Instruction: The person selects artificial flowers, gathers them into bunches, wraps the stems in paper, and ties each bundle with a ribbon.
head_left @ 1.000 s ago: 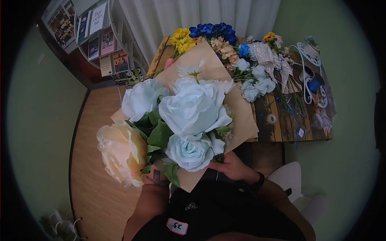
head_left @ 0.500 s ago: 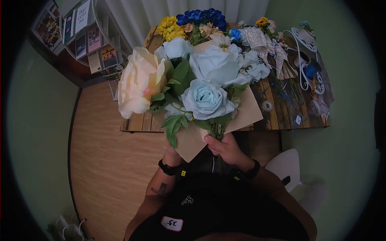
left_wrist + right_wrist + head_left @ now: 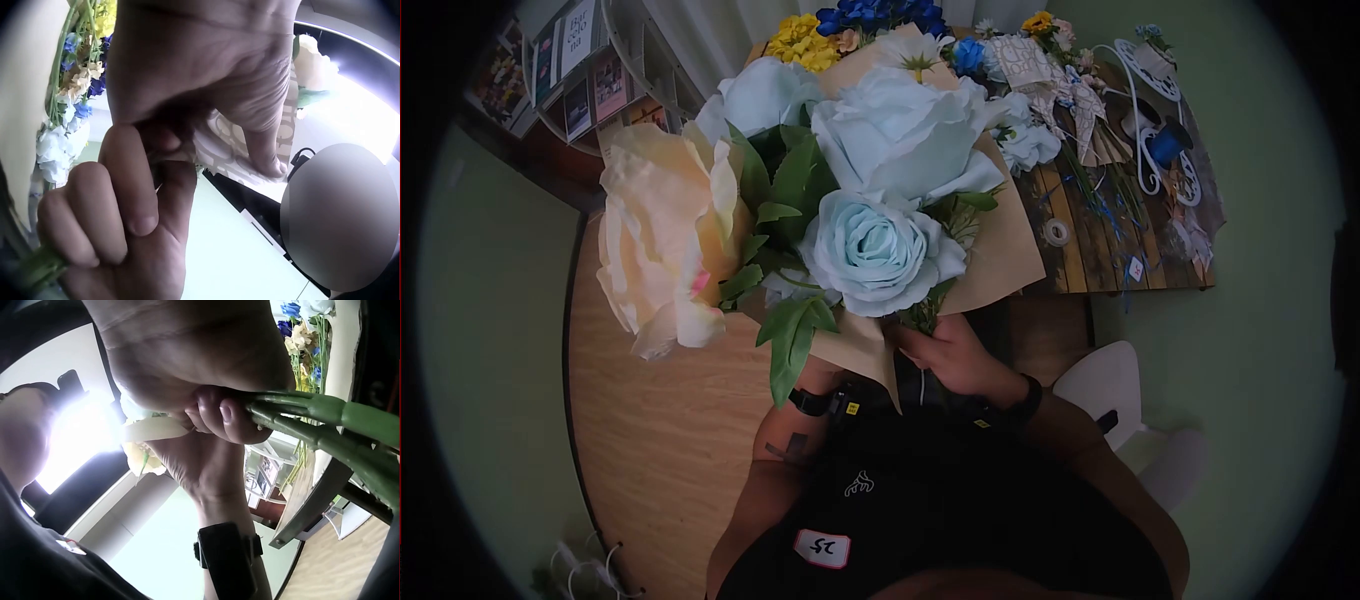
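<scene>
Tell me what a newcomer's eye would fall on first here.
Most likely the pale-blue roses, large in the middle of the head view, above the right hand that grips the green stems. Next, perhaps, the bulky cream flower to their left. Beyond them, deep-blue flowers and yellow flowers stand out brightly.

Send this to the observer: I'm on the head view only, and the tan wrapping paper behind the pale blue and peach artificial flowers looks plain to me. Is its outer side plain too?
Observer: No, the left wrist view shows a pale looping print on the tan wrapping paper.
Operator: What comes out below the right hand?
Observer: In the right wrist view, thick green jointed stems run out from the right hand.
</scene>
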{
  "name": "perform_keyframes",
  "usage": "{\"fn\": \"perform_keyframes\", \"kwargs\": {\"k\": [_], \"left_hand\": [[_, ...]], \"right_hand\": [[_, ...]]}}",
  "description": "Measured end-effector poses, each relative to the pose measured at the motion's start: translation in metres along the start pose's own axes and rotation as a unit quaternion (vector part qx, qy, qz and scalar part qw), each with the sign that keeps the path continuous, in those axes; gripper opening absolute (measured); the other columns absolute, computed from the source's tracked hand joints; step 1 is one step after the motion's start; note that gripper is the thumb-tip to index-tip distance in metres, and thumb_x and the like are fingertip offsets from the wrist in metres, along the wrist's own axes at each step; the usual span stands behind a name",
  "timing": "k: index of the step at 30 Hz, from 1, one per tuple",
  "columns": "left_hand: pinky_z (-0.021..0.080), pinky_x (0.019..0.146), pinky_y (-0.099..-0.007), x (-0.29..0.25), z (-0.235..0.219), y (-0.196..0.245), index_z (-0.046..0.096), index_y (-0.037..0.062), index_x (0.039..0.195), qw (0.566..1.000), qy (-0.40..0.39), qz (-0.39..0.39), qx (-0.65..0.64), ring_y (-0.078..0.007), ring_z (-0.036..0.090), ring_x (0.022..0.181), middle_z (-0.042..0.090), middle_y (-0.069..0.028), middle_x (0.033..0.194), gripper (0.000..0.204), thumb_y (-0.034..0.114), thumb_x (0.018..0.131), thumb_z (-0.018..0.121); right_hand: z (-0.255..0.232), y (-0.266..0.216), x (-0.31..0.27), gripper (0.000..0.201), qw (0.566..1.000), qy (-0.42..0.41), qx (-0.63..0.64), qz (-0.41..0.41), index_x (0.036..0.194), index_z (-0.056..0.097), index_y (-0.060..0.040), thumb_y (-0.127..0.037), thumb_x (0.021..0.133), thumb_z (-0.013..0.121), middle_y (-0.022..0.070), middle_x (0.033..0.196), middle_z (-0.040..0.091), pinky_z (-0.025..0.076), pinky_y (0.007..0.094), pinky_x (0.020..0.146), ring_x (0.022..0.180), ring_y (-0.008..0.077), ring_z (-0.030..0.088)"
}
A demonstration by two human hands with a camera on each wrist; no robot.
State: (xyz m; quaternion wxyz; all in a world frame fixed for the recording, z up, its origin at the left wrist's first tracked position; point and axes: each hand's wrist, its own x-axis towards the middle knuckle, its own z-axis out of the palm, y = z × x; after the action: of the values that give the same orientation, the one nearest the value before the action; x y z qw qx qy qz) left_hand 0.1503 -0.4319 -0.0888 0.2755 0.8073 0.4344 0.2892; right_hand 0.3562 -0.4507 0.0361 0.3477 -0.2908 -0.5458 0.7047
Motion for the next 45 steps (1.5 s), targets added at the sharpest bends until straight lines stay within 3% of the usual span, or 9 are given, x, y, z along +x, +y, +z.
{"fn": "perform_keyframes", "kwargs": {"k": [4, 5, 7, 11, 18, 22, 24, 30, 45], "left_hand": [[0.056, 0.074, -0.0295, 0.024, -0.064, 0.084, 0.073, -0.0029, 0.091, 0.794, 0.004, 0.133, -0.593, -0.0198, 0.071, 0.079, 0.074, -0.0115, 0.086, 0.010, 0.002, 0.083, 0.071], [0.053, 0.060, -0.0291, 0.028, -0.073, 0.126, 0.071, 0.0004, 0.066, 0.841, 0.075, -0.008, -0.535, -0.0173, 0.067, 0.060, 0.069, -0.0077, 0.063, 0.011, -0.002, 0.077, 0.073], [0.053, 0.062, -0.0284, 0.037, -0.077, 0.120, 0.072, -0.0012, 0.070, 0.838, 0.009, 0.017, -0.545, -0.0175, 0.067, 0.064, 0.069, -0.0093, 0.066, 0.006, -0.002, 0.074, 0.077], [0.053, 0.070, -0.0285, 0.044, -0.063, 0.143, 0.073, -0.0022, 0.087, 0.737, 0.200, -0.085, -0.640, -0.0155, 0.068, 0.075, 0.072, -0.0095, 0.082, 0.007, 0.003, 0.083, 0.076], [0.053, 0.073, -0.0302, 0.037, -0.069, 0.093, 0.072, -0.0030, 0.098, 0.624, -0.066, -0.068, -0.776, -0.0179, 0.069, 0.084, 0.073, -0.0089, 0.092, 0.015, 0.011, 0.092, 0.070], [0.055, 0.077, -0.0305, 0.043, -0.079, 0.109, 0.072, -0.0034, 0.100, 0.621, -0.092, -0.096, -0.772, -0.0174, 0.069, 0.090, 0.073, -0.0080, 0.094, 0.014, 0.007, 0.090, 0.072], [0.056, 0.082, -0.0309, 0.049, -0.076, 0.134, 0.069, -0.0026, 0.111, 0.683, 0.132, -0.092, -0.712, -0.0170, 0.069, 0.094, 0.072, -0.0071, 0.103, 0.024, 0.002, 0.088, 0.074], [0.057, 0.084, -0.0308, 0.046, -0.081, 0.116, 0.060, 0.0015, 0.127, 0.721, -0.028, -0.216, -0.658, -0.0168, 0.069, 0.097, 0.068, -0.0069, 0.114, 0.043, 0.000, 0.086, 0.075], [0.057, 0.075, -0.0294, 0.050, -0.075, 0.124, 0.068, -0.0029, 0.112, 0.759, 0.063, -0.195, -0.618, -0.0178, 0.072, 0.082, 0.074, -0.0113, 0.095, 0.023, 0.004, 0.090, 0.071]], "right_hand": [[0.008, -0.014, -0.001, 0.009, 0.999, 0.026, -0.005, -0.027, 0.109, 0.058, -0.0044, -0.012, 0.104, 0.055, -0.0025, 0.076, 0.054, 0.038, 0.0235, 0.056, 0.062, 0.0058, 0.047], [0.007, -0.011, -0.002, 0.009, 0.999, 0.026, -0.005, -0.024, 0.109, 0.058, -0.0044, -0.012, 0.104, 0.055, -0.0025, 0.076, 0.054, 0.038, 0.0235, 0.056, 0.062, 0.0058, 0.047], [0.006, -0.004, -0.004, 0.032, 0.998, 0.030, 0.005, -0.046, 0.133, 0.056, 0.0003, -0.010, 0.103, 0.056, 0.0070, 0.125, 0.064, 0.046, 0.0312, 0.100, 0.115, 0.0136, 0.057], [0.017, -0.006, -0.008, 0.014, 0.994, 0.093, -0.016, -0.050, 0.095, 0.063, -0.0012, -0.012, 0.102, 0.058, -0.0001, 0.079, 0.060, 0.043, 0.0264, 0.060, 0.068, 0.0086, 0.054], [0.005, -0.006, -0.012, 0.021, 0.997, 0.038, -0.028, 0.063, 0.083, 0.060, -0.0018, -0.012, 0.101, 0.059, -0.0007, 0.071, 0.054, 0.039, 0.0261, 0.059, 0.064, 0.0085, 0.048], [0.000, 0.003, -0.011, 0.019, 0.990, -0.015, 0.035, 0.138, 0.084, 0.059, -0.0031, -0.012, 0.101, 0.057, -0.0017, 0.072, 0.050, 0.036, 0.0257, 0.058, 0.063, 0.0079, 0.044], [0.000, 0.007, -0.010, 0.016, 0.991, -0.007, 0.031, 0.129, 0.087, 0.059, -0.0037, -0.011, 0.101, 0.057, -0.0019, 0.074, 0.051, 0.036, 0.0256, 0.058, 0.064, 0.0074, 0.044], [0.013, 0.007, -0.006, 0.008, 0.997, 0.056, -0.043, 0.013, 0.095, 0.059, -0.0052, -0.010, 0.101, 0.057, -0.0035, 0.077, 0.050, 0.034, 0.0247, 0.056, 0.063, 0.0055, 0.042], [0.007, -0.014, -0.002, 0.020, 0.988, 0.033, 0.132, 0.070, 0.089, 0.050, -0.0056, -0.017, 0.105, 0.047, -0.0018, 0.073, 0.043, 0.030, 0.0243, 0.054, 0.061, 0.0062, 0.035]]}}
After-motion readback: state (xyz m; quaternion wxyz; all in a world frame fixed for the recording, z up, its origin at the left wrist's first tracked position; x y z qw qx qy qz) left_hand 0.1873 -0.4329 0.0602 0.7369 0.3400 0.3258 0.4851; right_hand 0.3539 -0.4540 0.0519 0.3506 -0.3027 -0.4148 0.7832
